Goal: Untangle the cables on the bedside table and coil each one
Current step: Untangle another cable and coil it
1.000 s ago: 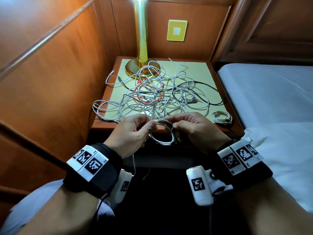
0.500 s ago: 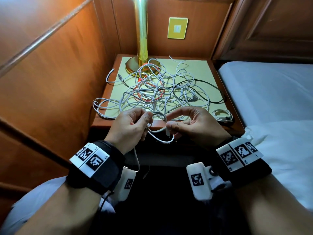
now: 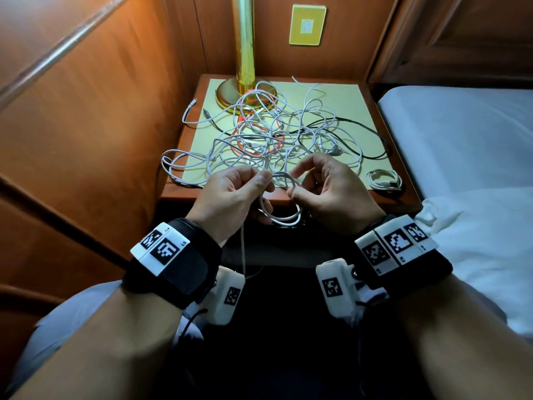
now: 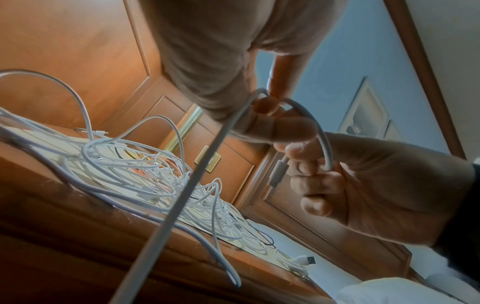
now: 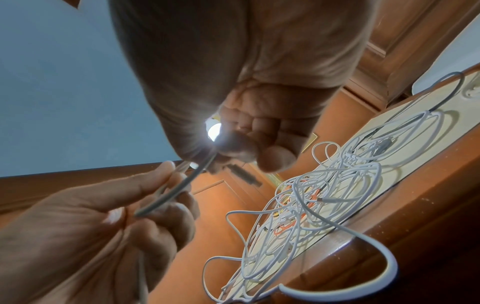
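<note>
fingers of both hands are clamped on one white cable (image 3: 281,217) just in front of the bedside table (image 3: 288,199). the left hand (image 3: 227,197) pinches it between thumb and forefinger, with the other fingers curled below, and a loose strand of the same cable hangs down from that hand past the wrist. the right hand (image 3: 331,194) pinches the cable between thumb and forefinger, and its forefinger arches over the top. between the two hands the cable forms a small loop that dips below the table's front edge. in the left wrist view the right hand's fingers (image 4: 306,164) hold the strand next to a grey plug (image 4: 278,172)

the rest of the cables lie in a tangle (image 3: 277,137) spread over the pale tabletop: mostly white ones, with an orange cable (image 3: 245,145) and a black cable (image 3: 360,125) running through them. some white loops hang over the table's left edge. a small coiled white cable (image 3: 383,179) lies apart near the front right corner. a brass lamp (image 3: 245,53) stands at the back of the table, its base touching the tangle. a bed with white sheets (image 3: 461,140) is just to the right
</note>
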Action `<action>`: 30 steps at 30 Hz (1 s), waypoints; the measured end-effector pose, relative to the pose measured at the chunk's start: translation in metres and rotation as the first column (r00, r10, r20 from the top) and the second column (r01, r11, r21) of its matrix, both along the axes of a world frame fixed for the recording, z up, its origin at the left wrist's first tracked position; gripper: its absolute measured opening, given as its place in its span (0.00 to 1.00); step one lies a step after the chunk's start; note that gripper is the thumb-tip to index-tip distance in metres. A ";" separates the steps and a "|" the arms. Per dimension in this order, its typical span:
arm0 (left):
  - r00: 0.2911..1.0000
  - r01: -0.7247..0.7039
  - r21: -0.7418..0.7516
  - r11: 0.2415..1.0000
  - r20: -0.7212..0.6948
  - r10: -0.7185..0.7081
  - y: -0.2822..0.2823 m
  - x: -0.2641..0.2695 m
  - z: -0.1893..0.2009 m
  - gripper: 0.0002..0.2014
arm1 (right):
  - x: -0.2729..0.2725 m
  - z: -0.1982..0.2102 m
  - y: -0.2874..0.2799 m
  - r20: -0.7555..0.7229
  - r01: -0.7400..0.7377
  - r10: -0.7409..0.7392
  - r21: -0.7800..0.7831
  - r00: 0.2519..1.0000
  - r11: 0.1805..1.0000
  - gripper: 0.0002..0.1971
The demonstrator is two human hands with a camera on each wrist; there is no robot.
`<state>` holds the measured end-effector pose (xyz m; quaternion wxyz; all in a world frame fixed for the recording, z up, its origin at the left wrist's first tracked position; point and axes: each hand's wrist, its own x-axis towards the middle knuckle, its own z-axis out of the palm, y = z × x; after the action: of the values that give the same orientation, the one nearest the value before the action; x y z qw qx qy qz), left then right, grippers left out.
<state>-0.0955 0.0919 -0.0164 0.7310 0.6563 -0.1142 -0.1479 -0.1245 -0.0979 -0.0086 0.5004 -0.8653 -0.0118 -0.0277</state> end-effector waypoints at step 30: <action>0.927 -0.182 0.266 0.947 0.367 0.075 0.007 0.002 0.004 0.06 | -0.006 0.013 -0.005 -0.053 -0.009 -0.003 -0.218 0.999 0.976 0.08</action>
<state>-0.0931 0.0991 -0.0119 0.6006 0.7800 -0.1760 0.0054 -0.1304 -0.1028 0.0047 0.4027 -0.9153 -0.0028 -0.0027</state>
